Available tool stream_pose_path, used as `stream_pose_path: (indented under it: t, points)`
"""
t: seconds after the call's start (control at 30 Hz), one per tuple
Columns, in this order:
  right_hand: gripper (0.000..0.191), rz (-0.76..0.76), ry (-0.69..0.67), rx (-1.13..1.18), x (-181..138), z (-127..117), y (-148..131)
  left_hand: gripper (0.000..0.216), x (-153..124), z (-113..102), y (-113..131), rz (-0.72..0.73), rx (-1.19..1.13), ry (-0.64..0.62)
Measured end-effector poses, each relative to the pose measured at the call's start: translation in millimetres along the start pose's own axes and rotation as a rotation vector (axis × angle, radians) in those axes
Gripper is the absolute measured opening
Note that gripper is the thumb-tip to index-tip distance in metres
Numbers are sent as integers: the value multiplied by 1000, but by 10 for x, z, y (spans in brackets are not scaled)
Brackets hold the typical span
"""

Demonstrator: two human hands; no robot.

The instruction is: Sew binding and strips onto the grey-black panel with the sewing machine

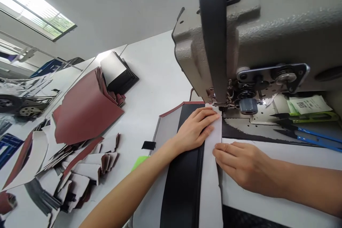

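Note:
My left hand (196, 130) lies flat across a long white strip (211, 185), its fingertips close to the presser foot (217, 104) of an industrial sewing machine (240, 42). The strip rests on a grey and black panel (181, 185) with a maroon edge at its far end. My right hand (240, 164) presses the strip's right edge with its fingertips, on top of a white sheet (267, 192). The needle is hidden among the machine's parts, and the strip's underside does not show.
Blue-handled snips (315, 139) and a green-handled pair (315, 117) lie right of the needle, near a labelled packet (308, 105). To the left, maroon-backed pieces (85, 108) and cut white-backed scraps (85, 171) lie piled on a white table (157, 78).

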State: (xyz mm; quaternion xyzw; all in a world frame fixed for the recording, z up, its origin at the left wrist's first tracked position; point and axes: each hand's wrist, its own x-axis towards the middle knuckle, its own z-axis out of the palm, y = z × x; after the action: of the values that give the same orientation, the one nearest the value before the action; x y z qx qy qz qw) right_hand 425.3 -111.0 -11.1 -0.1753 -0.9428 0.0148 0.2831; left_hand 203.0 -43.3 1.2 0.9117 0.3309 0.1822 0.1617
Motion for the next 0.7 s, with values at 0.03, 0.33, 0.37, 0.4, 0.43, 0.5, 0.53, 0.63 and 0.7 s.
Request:
stream_pose_path:
  t: [0.03,0.33,0.37,0.4,0.43,0.5,0.53,0.63,0.7]
  points:
    - [26,2,-4,0,-4,9,-5,34,4,6,-1,1,15,-5]
    - [28,37,14,-54,5,39,-43,28,71,46,-23,-9,52,-1]
    - [28,41,21,-60,8,36,-33,28,88,45,-34,-12,61,-6]
    - [27,44,29,-65,10,33,-21,28,106,43,-49,-14,70,-8]
    - [27,49,32,-70,12,31,-8,27,124,41,-68,-13,77,-9]
    - [28,61,32,-80,15,31,25,27,163,39,-117,-10,89,-11]
    - [28,67,31,-90,18,34,44,27,184,38,-146,-8,94,-12]
    - [28,81,26,-155,37,48,114,27,262,38,-240,-14,108,-24]
    - [28,73,26,-199,49,55,159,28,319,36,-292,-26,110,-48]
